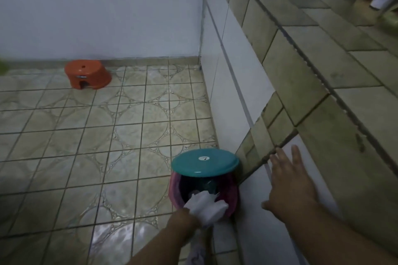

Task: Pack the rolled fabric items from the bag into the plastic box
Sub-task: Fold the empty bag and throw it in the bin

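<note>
Tiled floor (90, 135); left hand (183, 219) grips soft, light white cloth (206, 206) (bunch it mid-fold), right hand (290, 187) open.

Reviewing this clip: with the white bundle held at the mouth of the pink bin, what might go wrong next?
1. The teal lid covers the far part of the pink bin, so the opening is narrow; the white bundle may catch on it.
2. The left hand grips only the bundle's near end, and loose material hangs below, which may drag on the floor.
3. The right hand is spread open against the tiled ledge, not steadying the bin, which might tip.
</note>
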